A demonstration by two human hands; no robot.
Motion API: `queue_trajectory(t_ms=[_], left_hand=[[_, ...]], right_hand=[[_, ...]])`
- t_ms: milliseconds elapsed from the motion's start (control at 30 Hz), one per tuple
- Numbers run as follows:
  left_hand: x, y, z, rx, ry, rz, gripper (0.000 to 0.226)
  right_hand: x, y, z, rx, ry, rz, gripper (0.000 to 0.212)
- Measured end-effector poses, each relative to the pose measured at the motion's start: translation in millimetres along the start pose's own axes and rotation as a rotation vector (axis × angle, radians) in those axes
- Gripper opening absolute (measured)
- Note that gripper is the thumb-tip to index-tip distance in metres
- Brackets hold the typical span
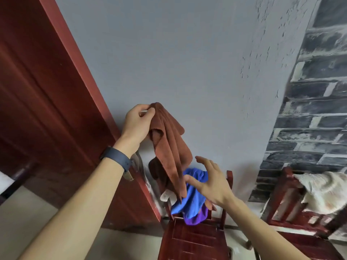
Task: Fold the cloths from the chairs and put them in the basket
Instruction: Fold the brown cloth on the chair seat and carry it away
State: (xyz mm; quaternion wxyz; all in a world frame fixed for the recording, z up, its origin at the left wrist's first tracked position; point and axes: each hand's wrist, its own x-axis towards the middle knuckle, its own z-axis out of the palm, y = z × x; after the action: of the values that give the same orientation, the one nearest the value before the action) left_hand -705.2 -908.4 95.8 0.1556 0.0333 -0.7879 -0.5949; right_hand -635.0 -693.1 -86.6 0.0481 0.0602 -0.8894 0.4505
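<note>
My left hand (138,122) pinches a corner of a brown cloth (170,145) and holds it up in front of the grey wall, so the cloth hangs down loosely. My right hand (210,180) is open with fingers spread, just right of the cloth's lower end and not holding it. Behind it, a blue cloth (193,196) and a purple cloth (197,217) are draped over the back of a red wooden chair (193,241). A second red chair (293,218) at the right carries a cream cloth (323,188). No basket is in view.
A red-brown door (47,102) with a metal handle (131,173) stands at the left, close to the first chair. The wall at the right has dark brick-pattern paper (311,113). Pale floor shows at the lower left.
</note>
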Motion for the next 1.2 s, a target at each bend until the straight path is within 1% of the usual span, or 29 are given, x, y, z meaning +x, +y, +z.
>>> queue_trajectory(t_ms=[67, 133, 200, 233, 267, 300, 367, 433, 500, 533, 600, 633, 667, 700, 733, 767, 800, 833, 867, 900, 967, 1000, 1033, 1067, 1100, 1133, 1167, 1200], left_hand=[[-18.9, 16.3, 2.3, -0.133, 0.041, -0.078, 0.008], [-40.8, 25.4, 5.0, -0.189, 0.073, -0.102, 0.011], [-61.8, 27.9, 5.3, -0.155, 0.070, -0.051, 0.019], [-72.4, 27.4, 3.4, -0.116, 0.065, -0.026, 0.023], [-81.7, 25.9, -0.1, -0.087, 0.066, -0.022, 0.027], [-89.9, 23.1, -3.7, -0.075, 0.070, -0.042, 0.031], [-104.0, 11.6, -11.3, -0.115, 0.100, -0.169, 0.037], [-118.6, -4.5, -19.6, -0.206, 0.097, -0.330, 0.029], [-133.8, -24.6, -25.9, -0.249, -0.003, -0.388, 0.010], [-141.2, -35.1, -27.8, -0.188, -0.067, -0.378, 0.007], [-154.5, -57.8, -28.9, 0.093, -0.179, -0.316, 0.051], [-161.3, -67.2, -29.0, 0.263, -0.207, -0.267, 0.068], [-167.5, -75.9, -29.0, 0.428, -0.243, -0.209, 0.077], [-173.6, -83.2, -29.2, 0.597, -0.287, -0.138, 0.076], [-177.4, -91.5, -29.9, 0.760, -0.322, -0.061, 0.065], [-180.5, -97.0, -31.6, 0.877, -0.348, 0.002, 0.049], [-183.0, -101.5, -34.3, 0.913, -0.370, 0.037, 0.035], [-185.9, -106.2, -37.6, 0.873, -0.415, 0.050, 0.027], [-188.0, -110.8, -40.0, 0.781, -0.486, 0.048, 0.024], [-191.5, -112.2, -41.5, 0.655, -0.586, 0.014, 0.024], [-200.6, -108.9, -42.2, 0.362, -0.765, -0.133, 0.030], [-205.4, -107.5, -41.8, 0.223, -0.800, -0.202, 0.031], [-209.7, -106.1, -40.5, 0.100, -0.790, -0.245, 0.029], [-213.2, -104.9, -38.4, -0.011, -0.747, -0.267, 0.026], [-215.9, -104.3, -35.7, -0.116, -0.689, -0.292, 0.026], [-218.8, -103.1, -32.9, -0.219, -0.633, -0.339, 0.028], [-221.7, -102.3, -31.1, -0.306, -0.587, -0.408, 0.030], [-224.5, -102.9, -30.3, -0.384, -0.557, -0.487, 0.031]], right_hand=[[-22.0, -38.9, 2.4, 0.027, 0.073, -0.097, 0.083], [-37.9, -62.9, 3.6, -0.043, 0.176, -0.198, 0.070], [-46.8, -72.8, 0.1, -0.117, 0.283, -0.244, 0.039], [-50.8, -72.8, -2.7, -0.105, 0.308, -0.234, 0.024], [-55.1, -70.6, -6.8, -0.065, 0.315, -0.211, 0.015], [-59.2, -67.2, -12.1, -0.015, 0.317, -0.182, 0.012], [-66.7, -59.6, -26.0, 0.039, 0.326, -0.121, 0.013], [-71.6, -51.2, -39.6, -0.018, 0.331, -0.081, 0.014], [-77.4, -43.8, -51.2, -0.101, 0.314, -0.081, 0.018], [-81.3, -41.0, -55.6, -0.134, 0.298, -0.091, 0.019], [-90.4, -36.4, -60.7, -0.178, 0.268, -0.109, 0.018], [-95.1, -34.9, -62.1, -0.185, 0.254, -0.115, 0.016], [-100.3, -34.4, -63.3, -0.189, 0.240, -0.121, 0.014], [-105.1, -34.7, -64.7, -0.202, 0.232, -0.130, 0.013], [-108.7, -34.9, -66.5, -0.242, 0.243, -0.145, 0.013], [-111.1, -35.1, -67.2, -0.314, 0.277, -0.158, 0.014], [-111.8, -35.2, -67.1, -0.400, 0.324, -0.157, 0.015], [-111.5, -36.3, -66.0, -0.468, 0.371, -0.136, 0.016], [-109.4, -39.5, -64.3, -0.488, 0.395, -0.085, 0.017], [-106.1, -43.8, -60.9, -0.450, 0.388, -0.020, 0.019], [-97.0, -50.7, -50.4, -0.285, 0.310, 0.080, 0.028], [-93.3, -56.1, -43.8, -0.202, 0.232, 0.101, 0.037], [-92.5, -63.3, -37.1, -0.101, 0.130, 0.111, 0.048], [-94.2, -69.2, -28.6, 0.013, 0.043, 0.117, 0.059], [-99.5, -70.7, -17.6, 0.122, 0.007, 0.131, 0.067], [-111.2, -69.1, -5.6, 0.220, 0.036, 0.173, 0.068], [-128.9, -63.9, 7.4, 0.312, 0.120, 0.243, 0.065], [-150.9, -55.7, 21.6, 0.374, 0.240, 0.339, 0.059]])
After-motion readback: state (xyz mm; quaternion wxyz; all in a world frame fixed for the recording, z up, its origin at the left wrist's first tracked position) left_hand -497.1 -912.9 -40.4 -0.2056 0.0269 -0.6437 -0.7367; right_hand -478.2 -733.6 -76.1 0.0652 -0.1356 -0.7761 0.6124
